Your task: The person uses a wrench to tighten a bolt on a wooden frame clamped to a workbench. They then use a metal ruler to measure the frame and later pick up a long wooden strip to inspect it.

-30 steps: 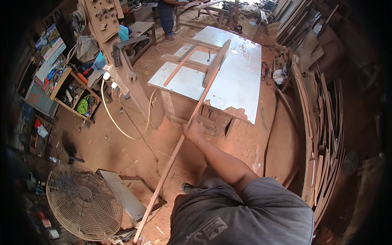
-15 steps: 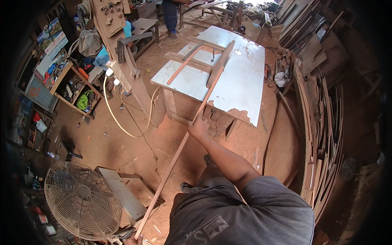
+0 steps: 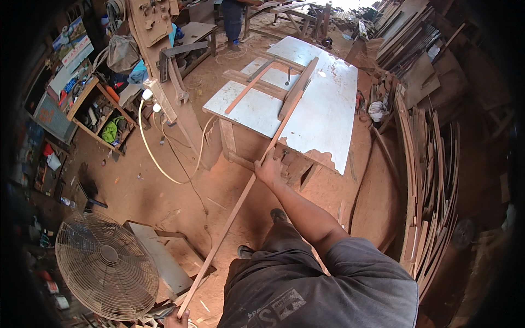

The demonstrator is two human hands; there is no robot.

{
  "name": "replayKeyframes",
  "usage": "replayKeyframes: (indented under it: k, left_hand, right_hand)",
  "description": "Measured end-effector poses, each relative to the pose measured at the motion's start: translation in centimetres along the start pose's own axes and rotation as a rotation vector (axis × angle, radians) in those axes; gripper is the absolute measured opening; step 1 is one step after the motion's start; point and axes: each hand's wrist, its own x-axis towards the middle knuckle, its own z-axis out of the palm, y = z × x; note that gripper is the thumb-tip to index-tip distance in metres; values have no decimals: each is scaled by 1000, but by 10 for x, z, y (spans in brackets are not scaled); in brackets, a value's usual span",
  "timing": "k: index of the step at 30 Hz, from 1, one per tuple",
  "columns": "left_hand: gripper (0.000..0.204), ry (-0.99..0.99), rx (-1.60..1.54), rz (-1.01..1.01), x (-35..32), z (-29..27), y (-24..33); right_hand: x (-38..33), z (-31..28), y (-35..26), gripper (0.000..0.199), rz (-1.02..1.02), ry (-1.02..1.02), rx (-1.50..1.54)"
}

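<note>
My R hand is clamped partway along a long thin wood strip, L hand closed on its near end, far end over a white-topped table beside a thick plank, w/ a round fan to my L.
</note>
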Motion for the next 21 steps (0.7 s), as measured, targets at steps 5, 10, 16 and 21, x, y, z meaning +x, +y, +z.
replayKeyframes:
  k: [5,10,16,21]
  left_hand:
    - [53,-101,61,-122,6,2,7]
    - [53,-77,157,-107,11,6,10]
    - [55,-96,199,-153,20,7,19]
    - [57,-137,180,-231,28,7,28]
  right_hand:
    - [9,-4,2,99,1,-22,11]
    - [16,-9,3,99,6,-29,-6]
    - [30,-10,6,98,-2,-46,-22]
    - [32,-22,-1,89,-14,-24,-147]
